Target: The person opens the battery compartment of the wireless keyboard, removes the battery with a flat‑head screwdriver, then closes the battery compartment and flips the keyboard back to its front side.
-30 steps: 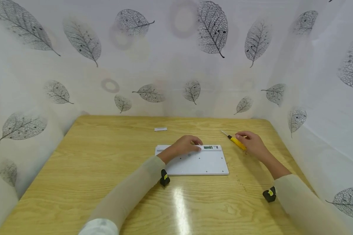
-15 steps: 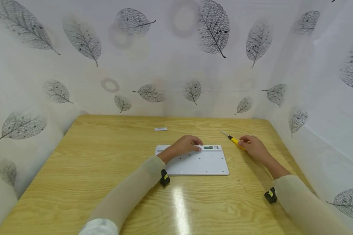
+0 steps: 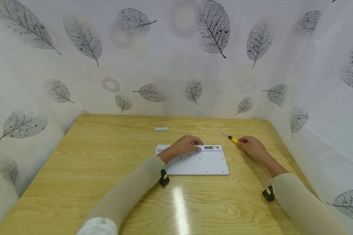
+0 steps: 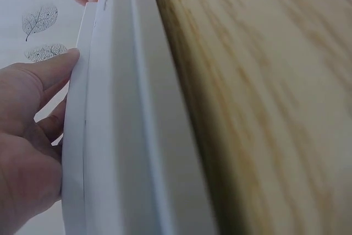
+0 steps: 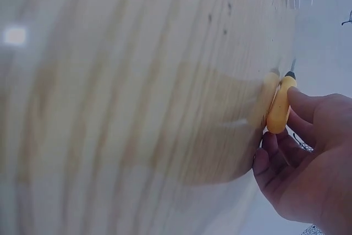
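Note:
A thin white keyboard (image 3: 200, 164) lies underside up, with small screw holes and a raised bar along its far edge. A green patch (image 3: 208, 148) shows in an opening at the bar's right end. My left hand (image 3: 184, 146) grips this bar, thumb on the near side and fingers over the far side; in the left wrist view the thumb (image 4: 60, 61) touches its edge. To the right, my right hand (image 3: 253, 147) pinches the yellow handle of a screwdriver (image 3: 234, 140), whose thin metal tip points away to the left. The right wrist view shows the rounded handle end (image 5: 278, 116) against the tabletop.
Behind the keyboard lies a small white cover piece (image 3: 160, 129). The wooden table (image 3: 76, 169) reaches back to a leaf-print curtain (image 3: 164, 65) that also hangs at both sides. Small dark specks (image 3: 241, 183) dot the wood right of the keyboard.
My right hand's fingers have shifted slightly toward the near end of the screwdriver's handle. The screwdriver, the left hand and the keyboard stay nearly in place.

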Available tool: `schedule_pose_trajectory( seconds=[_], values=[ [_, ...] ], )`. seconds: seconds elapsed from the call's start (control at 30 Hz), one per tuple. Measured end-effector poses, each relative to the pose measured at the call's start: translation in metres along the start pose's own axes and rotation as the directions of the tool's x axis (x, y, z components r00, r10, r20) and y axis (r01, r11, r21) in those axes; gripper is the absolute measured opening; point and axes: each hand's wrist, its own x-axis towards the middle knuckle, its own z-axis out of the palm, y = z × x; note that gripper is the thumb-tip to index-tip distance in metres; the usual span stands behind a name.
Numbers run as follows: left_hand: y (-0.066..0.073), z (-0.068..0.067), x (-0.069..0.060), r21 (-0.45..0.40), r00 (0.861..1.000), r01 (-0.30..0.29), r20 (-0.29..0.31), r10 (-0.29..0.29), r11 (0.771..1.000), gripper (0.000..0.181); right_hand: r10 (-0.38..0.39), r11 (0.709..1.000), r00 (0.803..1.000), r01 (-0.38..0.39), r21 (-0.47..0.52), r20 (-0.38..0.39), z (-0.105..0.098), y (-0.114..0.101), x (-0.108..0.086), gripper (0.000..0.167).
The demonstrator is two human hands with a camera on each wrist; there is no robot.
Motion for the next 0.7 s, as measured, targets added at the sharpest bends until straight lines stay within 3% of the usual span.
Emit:
schedule_pose_trajectory(
  seconds=[0.27, 0.7],
  values=[
    [-0.0014, -0.0002, 0.0003, -0.002, 1.000, 0.011, -0.003, -0.011, 1.000, 0.029, 0.003, 0.999, 1.000, -0.002, -0.039, 0.005, 0.0023, 0.0000, 0.0014, 0.043],
    [-0.0018, -0.0002, 0.0001, 0.034, 1.000, -0.019, 0.008, 0.019, 0.999, 0.031, 0.023, 0.999, 0.999, -0.025, -0.043, -0.043, 0.0040, 0.0012, -0.0031, 0.045]
  ],
)
